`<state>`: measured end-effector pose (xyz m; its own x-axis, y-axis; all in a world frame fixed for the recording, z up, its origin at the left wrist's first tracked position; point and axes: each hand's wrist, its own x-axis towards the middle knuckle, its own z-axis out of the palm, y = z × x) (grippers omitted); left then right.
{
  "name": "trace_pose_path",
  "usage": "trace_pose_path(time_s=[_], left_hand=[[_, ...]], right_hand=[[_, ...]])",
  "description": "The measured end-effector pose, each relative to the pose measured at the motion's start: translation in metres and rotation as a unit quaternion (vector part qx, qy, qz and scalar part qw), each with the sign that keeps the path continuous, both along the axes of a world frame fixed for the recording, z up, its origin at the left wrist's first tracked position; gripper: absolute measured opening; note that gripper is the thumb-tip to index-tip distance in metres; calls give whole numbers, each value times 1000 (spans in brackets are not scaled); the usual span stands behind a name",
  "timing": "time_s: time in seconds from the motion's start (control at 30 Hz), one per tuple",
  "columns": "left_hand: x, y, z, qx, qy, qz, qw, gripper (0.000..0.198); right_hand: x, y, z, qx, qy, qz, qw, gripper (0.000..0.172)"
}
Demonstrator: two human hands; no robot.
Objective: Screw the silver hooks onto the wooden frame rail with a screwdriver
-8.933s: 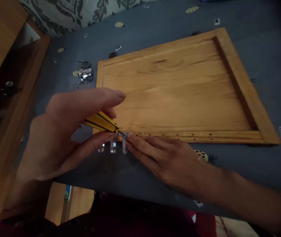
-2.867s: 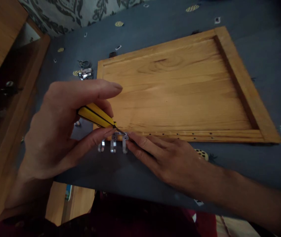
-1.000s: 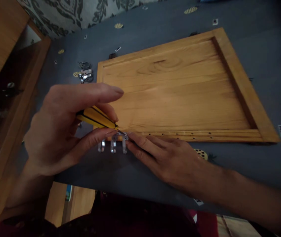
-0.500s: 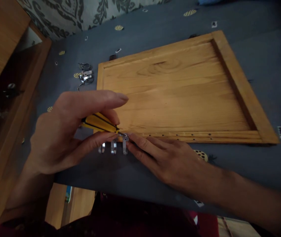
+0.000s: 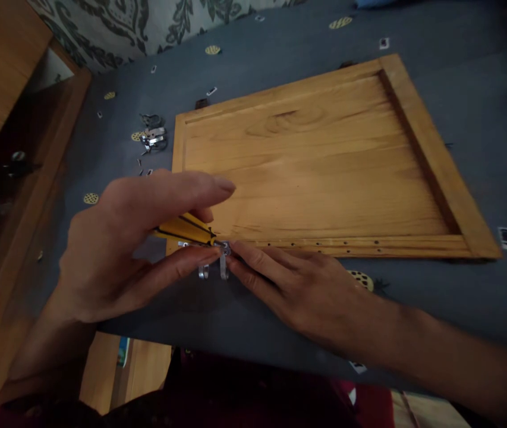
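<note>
My left hand (image 5: pixel 115 249) grips a yellow-and-black screwdriver (image 5: pixel 184 229) between thumb and fingers, the index finger stretched out above the handle. The screwdriver's tip meets the plate of a curved metal hook (image 5: pixel 223 267) on the near edge of a framed wooden panel (image 5: pixel 315 178). My right hand (image 5: pixel 306 285) lies from the right with its fingertips pinching that hook's plate against the wood. Just left of it, a second metal hook (image 5: pixel 204 272) hangs from the same edge, partly behind my left thumb. A row of small holes runs along this edge to the right.
Several loose metal hooks (image 5: pixel 154 139) lie in a pile beyond the panel's left end, with small screws (image 5: pixel 139 162) nearby. A patterned dark cloth (image 5: pixel 458 77) covers the surface. On the left stands an open wooden cabinet (image 5: pixel 61 142).
My left hand has rolled and shifted slightly down and right round the screwdriver, its thumb now nearer the tip and covering the leftmost hook. The right hand stays in place.
</note>
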<state>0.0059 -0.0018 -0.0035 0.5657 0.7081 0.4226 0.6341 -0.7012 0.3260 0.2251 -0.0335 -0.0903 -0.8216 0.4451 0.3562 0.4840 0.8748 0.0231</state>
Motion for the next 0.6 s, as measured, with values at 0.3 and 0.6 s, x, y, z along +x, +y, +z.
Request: trace_pose_path(time_s=[0.3,0.6], left_hand=[[-5,4,7,-95,-3,3,995,36],[-2,4,4,-98,-32,13,995,35]], right_hand=[[0,0,-1,-7,-18,-2,1000,42],[0,-1,1,-8,-14,-1,1000,38]])
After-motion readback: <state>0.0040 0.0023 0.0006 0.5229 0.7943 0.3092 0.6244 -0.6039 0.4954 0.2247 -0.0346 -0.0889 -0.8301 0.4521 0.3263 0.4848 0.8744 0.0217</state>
